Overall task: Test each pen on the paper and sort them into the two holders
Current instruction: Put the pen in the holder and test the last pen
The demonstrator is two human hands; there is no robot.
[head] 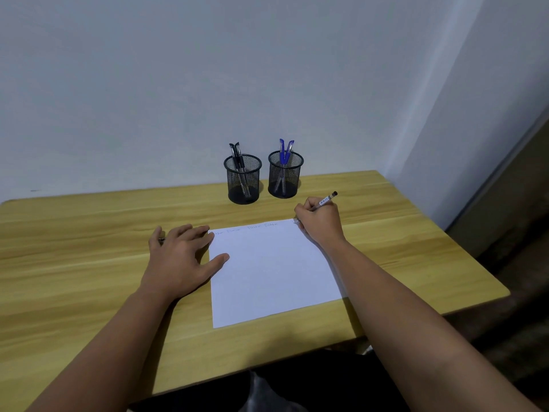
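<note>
A white sheet of paper (267,269) lies on the wooden table (89,263), with faint scribbles along its top edge. My right hand (320,221) grips a clear pen (326,200) with a dark end, its tip at the paper's top right corner. My left hand (181,257) rests flat at the paper's left edge, thumb on the sheet; a small dark object (162,239) peeks out beneath its fingers. Two black mesh holders stand at the back: the left holder (243,181) contains two black pens (236,153), the right holder (285,176) two blue pens (285,148).
A pale wall rises directly behind the holders. The table's right edge (475,254) drops off to a dark floor. The near edge runs across the bottom, with dark clothing below it.
</note>
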